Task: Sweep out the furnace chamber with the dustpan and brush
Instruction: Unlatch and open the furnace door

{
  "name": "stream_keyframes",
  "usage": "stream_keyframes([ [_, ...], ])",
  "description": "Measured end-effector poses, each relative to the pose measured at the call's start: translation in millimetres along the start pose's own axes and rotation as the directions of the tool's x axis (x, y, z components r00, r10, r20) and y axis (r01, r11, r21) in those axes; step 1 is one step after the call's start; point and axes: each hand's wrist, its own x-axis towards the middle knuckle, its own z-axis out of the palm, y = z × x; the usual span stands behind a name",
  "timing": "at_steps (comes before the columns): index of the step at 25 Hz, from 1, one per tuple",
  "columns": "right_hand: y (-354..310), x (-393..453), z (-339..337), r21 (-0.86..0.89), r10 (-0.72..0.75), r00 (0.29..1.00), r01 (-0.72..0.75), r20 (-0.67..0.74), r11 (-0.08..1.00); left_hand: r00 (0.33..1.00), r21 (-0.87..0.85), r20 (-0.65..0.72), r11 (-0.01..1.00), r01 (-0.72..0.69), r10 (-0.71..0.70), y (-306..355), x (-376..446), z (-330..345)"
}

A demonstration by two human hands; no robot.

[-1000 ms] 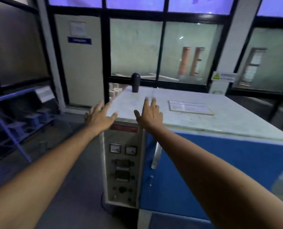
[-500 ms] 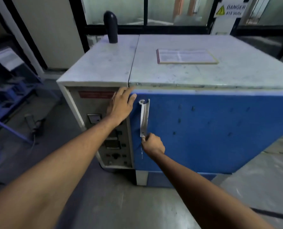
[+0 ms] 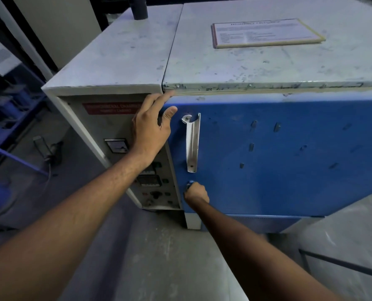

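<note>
The furnace is a box with a grey-white top and a closed blue door. A white metal handle runs upright near the door's left edge. My left hand lies flat, fingers apart, across the seam between the door's upper left corner and the control panel. My right hand is closed around a small blue knob just below the handle. The chamber is hidden behind the door. No dustpan or brush shows.
A laminated sheet lies on the furnace top, and a dark pipe rises at its back left. Blue racking stands to the left. A cable and plug lie on the grey concrete floor.
My hands have come down from the furnace top to its front. The left hand rests at the door's upper corner; the right has dropped from the handle's lower end to the knob below.
</note>
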Motion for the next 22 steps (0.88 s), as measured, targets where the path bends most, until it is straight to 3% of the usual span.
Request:
stream_keyframes([
  [3, -2, 9, 1, -0.003, 0.004, 0.999, -0.005, -0.041, 1.0, 1.0, -0.049, -0.008, 0.999, 0.003, -0.004, 3, -1, 3],
  [9, 3, 2, -18, -0.008, 0.071, 0.989, -0.071, 0.131, 0.997, 0.998, -0.077, -0.01, 0.995, 0.059, -0.06, 6, -1, 1],
  [11, -4, -16, -21, 0.028, 0.052, 0.996, -0.054, 0.077, 0.998, 0.996, -0.036, 0.015, 0.996, 0.087, -0.086, 10, 0, -5],
  [14, -18, -52, -50, 0.052, -0.083, 0.986, 0.091, -0.146, 0.994, 0.988, 0.139, 0.082, 0.984, 0.116, -0.128, 16, 5, -18],
  [16, -28, -76, -87, -0.028, -0.207, 0.93, 0.209, -0.304, 0.978, 0.981, 0.221, 0.122, 0.968, 0.12, -0.15, 19, 6, -24],
  [18, -40, -101, -129, -0.248, -0.379, 0.844, 0.302, -0.38, 0.921, 0.972, 0.214, 0.149, 0.965, 0.149, -0.183, 21, 4, -25],
  [20, -53, -128, -171, -0.499, -0.571, 0.716, 0.353, -0.401, 0.792, 0.965, 0.205, 0.16, 0.964, 0.172, -0.206, 28, 6, -24],
  [22, -72, -167, -207, -0.64, -0.7, 0.567, 0.353, -0.434, 0.683, 0.962, 0.172, 0.17, 0.968, 0.184, -0.213, 38, 1, -42],
])
